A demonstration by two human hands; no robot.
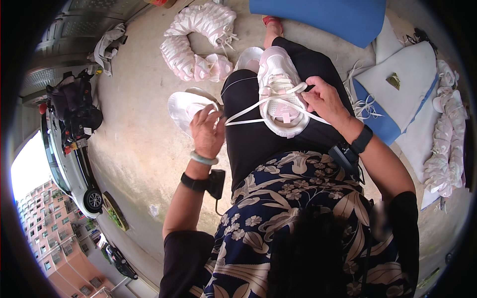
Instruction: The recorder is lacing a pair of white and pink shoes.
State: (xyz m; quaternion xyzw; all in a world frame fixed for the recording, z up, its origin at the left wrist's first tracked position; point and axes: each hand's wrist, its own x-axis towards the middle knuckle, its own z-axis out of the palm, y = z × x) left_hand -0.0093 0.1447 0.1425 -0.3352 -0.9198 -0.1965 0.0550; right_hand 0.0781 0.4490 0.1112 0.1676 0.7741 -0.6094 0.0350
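Note:
A white and pale pink sneaker point(278, 64) lies across my dark-trousered lap, toe pointing away and its opening toward me. White shoelaces point(248, 111) cross over its tongue and stretch out to both sides. On the left, my left hand point(207, 130) is closed on a lace, drawn out from the shoe. To the right of the opening, my right hand point(325, 102) pinches a lace between thumb and fingers; another strand runs beneath that hand. Beyond my left fingers rests a white, rounded shoe-like piece point(186, 107), partly hidden by the hand.
A curved row of white-pink shoes point(184, 52) lies on the concrete floor ahead. At right, more shoes point(444, 144) are lined up beside white and blue sheets point(397, 74) with loose laces point(365, 105). A blue panel point(320, 17) stands ahead; a scooter point(74, 107) and white car point(67, 166) are left.

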